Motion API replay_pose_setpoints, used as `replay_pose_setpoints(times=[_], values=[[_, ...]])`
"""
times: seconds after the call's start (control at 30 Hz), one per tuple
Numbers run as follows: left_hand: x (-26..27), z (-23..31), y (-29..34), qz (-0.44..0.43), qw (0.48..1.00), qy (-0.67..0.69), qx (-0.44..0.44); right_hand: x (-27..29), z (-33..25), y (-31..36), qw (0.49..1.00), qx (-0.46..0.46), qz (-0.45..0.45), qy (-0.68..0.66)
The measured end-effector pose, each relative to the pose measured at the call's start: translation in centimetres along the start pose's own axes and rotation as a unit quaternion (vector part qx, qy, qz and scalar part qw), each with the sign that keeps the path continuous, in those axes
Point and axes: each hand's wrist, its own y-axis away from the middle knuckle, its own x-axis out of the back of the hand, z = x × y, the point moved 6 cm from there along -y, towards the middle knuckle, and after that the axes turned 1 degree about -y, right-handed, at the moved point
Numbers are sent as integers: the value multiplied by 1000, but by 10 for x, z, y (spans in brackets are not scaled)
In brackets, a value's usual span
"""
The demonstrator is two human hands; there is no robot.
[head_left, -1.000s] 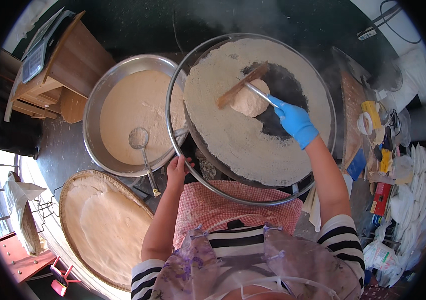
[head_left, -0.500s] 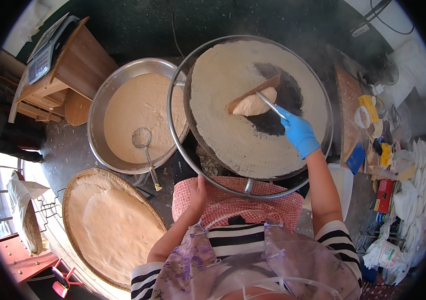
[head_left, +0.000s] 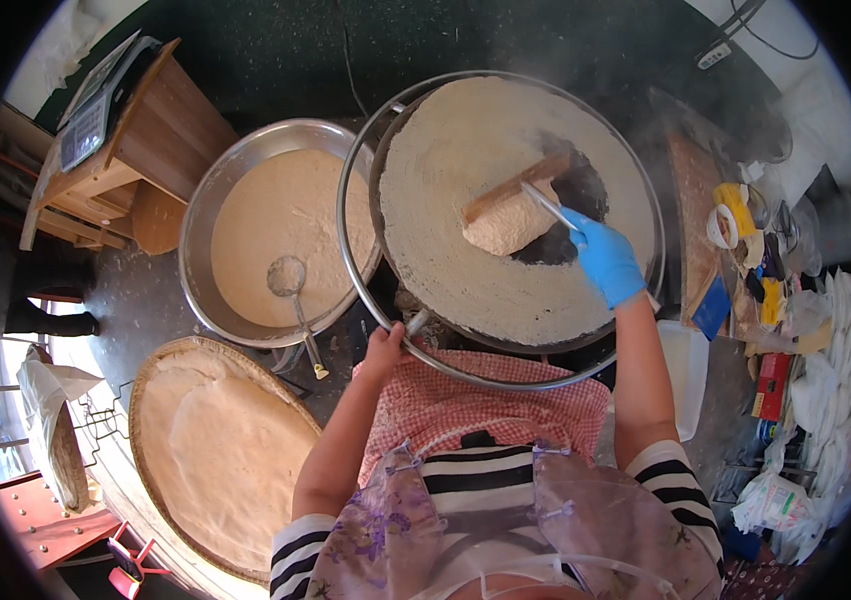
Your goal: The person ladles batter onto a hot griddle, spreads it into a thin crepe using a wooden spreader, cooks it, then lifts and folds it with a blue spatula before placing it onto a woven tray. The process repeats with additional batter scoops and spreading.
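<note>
A gloved right hand (head_left: 606, 262), mine, is closed round the metal handle of a batter spreader (head_left: 514, 188). Its wooden blade lies against a mound of thick, pale batter (head_left: 512, 224) on the round griddle (head_left: 582, 188). Pale batter coats most of the griddle, leaving a dark patch right of the middle. Bare, my left hand (head_left: 382, 352) grips the metal ring (head_left: 344, 235) around the griddle at its near left side. Left of the ring stands a metal basin (head_left: 196, 285) of batter, with a ladle (head_left: 298, 318) resting in it over the rim.
A large woven tray (head_left: 136, 430) of stacked flat sheets lies at lower left. Behind the basin is a wooden stand (head_left: 161, 130) bearing a scale (head_left: 86, 130). Tools and bags crowd the board (head_left: 696, 190) at right. Someone's dark-clad leg (head_left: 51, 318) shows far left.
My left hand has moved up onto the ring and closed on it. The ring has turned, its near post shifting left. The spreader and batter mound have moved slightly toward me.
</note>
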Motion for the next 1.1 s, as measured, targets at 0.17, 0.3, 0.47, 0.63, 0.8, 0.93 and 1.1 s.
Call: replay_pose_setpoints(times=[0.17,0.3,0.47,0.63,0.8,0.93,1.1], values=[[27,23,-19,45,998,-1,-46,-16,-12,-8,1000,12,-18,7],[17,-4,8,37,997,-26,-60,-14,6,8,993,-82,-81,34],[-41,-46,48,52,988,108,-95,-6,-10,-4,1000,18,20,-7],[-34,-36,39,89,982,120,-116,-14,-11,3,998,-18,-59,-14],[14,8,0,52,996,15,-71,4,-1,2,996,-75,-33,32],[37,37,-25,107,987,47,-109,-2,-25,-10,997,71,-15,-17],[29,9,2,83,986,56,-133,-2,-2,0,994,-24,-100,23]])
